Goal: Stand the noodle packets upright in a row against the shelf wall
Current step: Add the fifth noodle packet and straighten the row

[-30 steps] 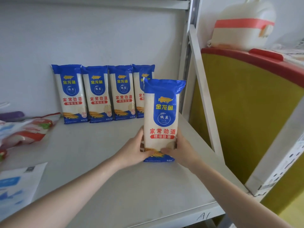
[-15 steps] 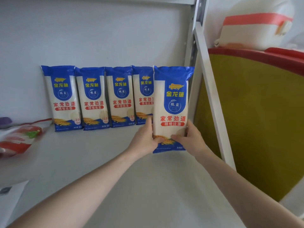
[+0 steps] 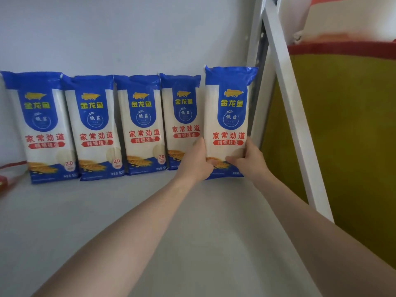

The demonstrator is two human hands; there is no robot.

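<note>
Several blue-and-white noodle packets [image 3: 94, 127] stand upright side by side against the white shelf wall [image 3: 128, 35]. At the right end of that row I hold one more noodle packet [image 3: 230, 116] upright, its bottom edge at the shelf floor [image 3: 192, 232]. My left hand [image 3: 196, 161] grips its lower left edge and covers the bottom of the neighbouring packet [image 3: 182, 116]. My right hand [image 3: 246, 162] grips its lower right corner, close to the shelf post [image 3: 257, 67].
A white diagonal brace [image 3: 293, 116] runs down the shelf's right side, with a yellow panel [image 3: 342, 136] edged in red behind it. A red-and-white bag [image 3: 6, 179] peeks in at the left edge.
Both hands carried the held packet away from me and to the right, from mid-shelf to the right end of the row at the wall. My view moved closer.
</note>
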